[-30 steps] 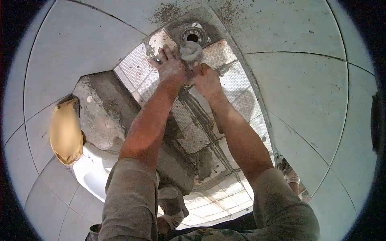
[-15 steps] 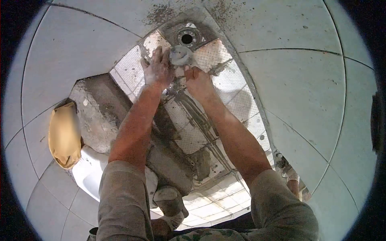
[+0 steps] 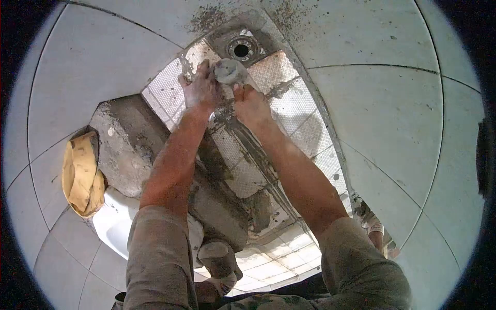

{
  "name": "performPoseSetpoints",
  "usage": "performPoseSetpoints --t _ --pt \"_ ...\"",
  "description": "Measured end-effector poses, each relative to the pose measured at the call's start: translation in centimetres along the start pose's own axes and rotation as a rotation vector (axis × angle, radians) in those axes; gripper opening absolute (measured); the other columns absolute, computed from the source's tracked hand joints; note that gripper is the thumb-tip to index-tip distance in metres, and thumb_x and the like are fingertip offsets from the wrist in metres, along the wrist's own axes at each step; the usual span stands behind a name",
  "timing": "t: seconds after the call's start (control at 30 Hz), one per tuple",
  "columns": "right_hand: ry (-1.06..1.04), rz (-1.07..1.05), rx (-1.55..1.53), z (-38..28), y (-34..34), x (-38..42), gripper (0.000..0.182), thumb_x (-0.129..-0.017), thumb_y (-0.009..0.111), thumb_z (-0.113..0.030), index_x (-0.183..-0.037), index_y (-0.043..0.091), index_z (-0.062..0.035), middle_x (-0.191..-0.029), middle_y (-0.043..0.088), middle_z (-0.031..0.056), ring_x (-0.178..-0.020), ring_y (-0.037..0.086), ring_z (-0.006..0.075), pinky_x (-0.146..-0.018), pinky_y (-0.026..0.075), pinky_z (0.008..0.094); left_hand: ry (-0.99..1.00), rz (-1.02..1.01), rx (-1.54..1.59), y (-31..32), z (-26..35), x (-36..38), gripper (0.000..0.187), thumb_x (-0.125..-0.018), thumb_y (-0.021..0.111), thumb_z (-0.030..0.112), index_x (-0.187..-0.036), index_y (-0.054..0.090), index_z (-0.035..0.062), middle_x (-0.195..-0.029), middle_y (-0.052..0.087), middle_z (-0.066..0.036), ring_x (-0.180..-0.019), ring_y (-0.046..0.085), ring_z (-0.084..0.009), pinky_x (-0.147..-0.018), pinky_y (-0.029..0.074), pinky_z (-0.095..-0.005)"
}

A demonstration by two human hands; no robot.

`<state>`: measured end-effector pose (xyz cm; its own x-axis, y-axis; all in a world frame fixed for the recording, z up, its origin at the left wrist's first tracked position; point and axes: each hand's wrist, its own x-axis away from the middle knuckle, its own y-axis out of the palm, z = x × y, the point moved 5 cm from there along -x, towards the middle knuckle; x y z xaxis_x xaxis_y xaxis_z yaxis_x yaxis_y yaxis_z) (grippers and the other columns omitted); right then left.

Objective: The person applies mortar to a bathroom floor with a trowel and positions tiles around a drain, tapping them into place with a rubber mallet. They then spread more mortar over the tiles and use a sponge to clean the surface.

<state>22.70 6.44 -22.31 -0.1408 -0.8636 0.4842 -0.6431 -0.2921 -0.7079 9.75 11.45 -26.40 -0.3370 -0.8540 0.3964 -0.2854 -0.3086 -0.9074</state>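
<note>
A round, grey, mortar-smeared piece (image 3: pixel 230 71) sits on the small-patterned tiles (image 3: pixel 268 72), just in front of the drain hole (image 3: pixel 241 50). My left hand (image 3: pixel 200 93) lies at its left side, fingers stretched and apart, dusted with pale powder. Beside its near right edge, my right hand (image 3: pixel 252 106) is closed with the fingers curled in. What those fingers hold, if anything, is hidden. Between my wrists, wet grey mortar (image 3: pixel 225 111) lies over the tile.
Dark wet streaks run along the tiles toward me. On the left are a raised rough cement block (image 3: pixel 124 150), a yellow crumpled container (image 3: pixel 82 173) and a white ceramic basin (image 3: pixel 111 222). Large pale tiles (image 3: pixel 382 119) surround the patterned strip, with grit (image 3: pixel 209 18) scattered near the drain.
The round grey piece has shifted slightly left. My right hand has moved a little left and down, while my left hand stays nearly in place.
</note>
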Motion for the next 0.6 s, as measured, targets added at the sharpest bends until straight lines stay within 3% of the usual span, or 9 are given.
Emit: performPoseSetpoints --t 0.03,0.07,0.13,0.3,0.33,0.4,0.47,0.53,0.6 --pt "0.009 -0.004 0.003 1.0 1.0 0.0 0.026 -0.090 0.050 -0.017 -0.104 0.057 0.0032 -0.091 0.062 0.0229 -0.084 0.066 0.0363 -0.071 0.055 0.0465 0.013 -0.075 0.005 -1.3 0.2 0.4 0.056 -0.093 0.048 0.035 -0.145 0.037 0.0165 -0.152 0.029 -0.002 -0.141 0.024 -0.0153 -0.103 0.024 -0.0657" --pt "-0.133 -0.006 0.110 1.4 2.0 -0.7 0.025 -0.089 0.050 -0.015 -0.106 0.057 0.0028 -0.090 0.062 0.0219 -0.083 0.066 0.0352 -0.069 0.055 0.0456 0.025 -0.136 0.007 -2.1 0.4 0.3 0.055 -0.093 0.048 0.033 -0.145 0.038 0.0171 -0.152 0.029 -0.002 -0.142 0.023 -0.0147 -0.102 0.024 -0.0660" --pt "-0.276 -0.007 0.221 1.0 2.5 -1.0 0.026 -0.088 0.051 -0.013 -0.107 0.057 0.0025 -0.089 0.062 0.0209 -0.081 0.066 0.0342 -0.067 0.055 0.0446 0.012 -0.076 -0.036 -0.3 0.1 -0.3 0.055 -0.093 0.049 0.033 -0.145 0.038 0.0173 -0.152 0.029 -0.001 -0.142 0.022 -0.0146 -0.103 0.024 -0.0661" --pt "-0.367 0.126 0.205 0.8 1.7 0.3 0.021 -0.091 0.050 -0.016 -0.104 0.056 -0.0004 -0.087 0.061 0.0222 -0.075 0.064 0.0399 -0.065 0.054 0.0481 0.010 -0.096 0.014 -1.2 0.2 -0.2 0.060 -0.092 0.050 0.036 -0.147 0.034 0.0175 -0.153 0.028 -0.003 -0.143 0.020 -0.0149 -0.105 0.021 -0.0665" --pt "-0.364 0.125 0.205 1.0 1.5 1.3 0.021 -0.091 0.050 -0.016 -0.104 0.056 -0.0004 -0.087 0.061 0.0222 -0.075 0.064 0.0399 -0.065 0.054 0.0481 0.014 -0.117 -0.004 -1.4 0.4 0.0 0.065 -0.092 0.050 0.042 -0.148 0.030 0.0154 -0.154 0.026 -0.005 -0.144 0.018 -0.0165 -0.106 0.018 -0.0675" --pt "-0.134 0.051 -0.069 3.1 0.7 5.0 0.023 -0.094 0.050 -0.021 -0.103 0.055 -0.0007 -0.082 0.061 0.0247 -0.074 0.063 0.0434 -0.064 0.051 0.0506 0.021 -0.146 -0.017 -0.9 1.0 0.4 0.071 -0.091 0.049 0.048 -0.149 0.026 0.0133 -0.155 0.024 -0.008 -0.145 0.017 -0.0181 -0.107 0.015 -0.0685" --pt "0.058 0.012 -0.126 5.1 -0.7 9.9 0.036 -0.095 0.048 -0.034 -0.104 0.053 0.0007 -0.079 0.063 0.0281 -0.081 0.062 0.0464 -0.074 0.049 0.0543 -0.077 0.038 0.104 -0.3 1.1 0.3 0.092 -0.085 0.047 0.066 -0.150 0.018 0.0077 -0.157 0.016 -0.012 -0.146 0.013 -0.0234 -0.107 0.010 -0.0709" --pt "0.191 -0.030 -0.111 8.9 -0.5 14.4 0.035 -0.095 0.050 -0.033 -0.109 0.051 -0.0014 -0.083 0.063 0.0284 -0.082 0.062 0.0465 -0.073 0.048 0.0545 -0.072 0.043 0.136 -0.4 1.3 0.5 0.098 -0.083 0.044 0.072 -0.150 0.018 0.0051 -0.157 0.014 -0.014 -0.146 0.012 -0.0269 -0.107 0.008 -0.0701" --pt "0.185 0.065 -0.060 13.7 0.3 18.5 0.036 -0.096 0.049 -0.034 -0.112 0.050 -0.0024 -0.088 0.062 0.0277 -0.081 0.061 0.0469 -0.071 0.046 0.0548 -0.064 0.043 0.172 -0.4 1.8 1.0 0.104 -0.080 0.041 0.077 -0.149 0.019 0.0025 -0.157 0.012 -0.017 -0.146 0.012 -0.0303 -0.107 0.006 -0.0694"
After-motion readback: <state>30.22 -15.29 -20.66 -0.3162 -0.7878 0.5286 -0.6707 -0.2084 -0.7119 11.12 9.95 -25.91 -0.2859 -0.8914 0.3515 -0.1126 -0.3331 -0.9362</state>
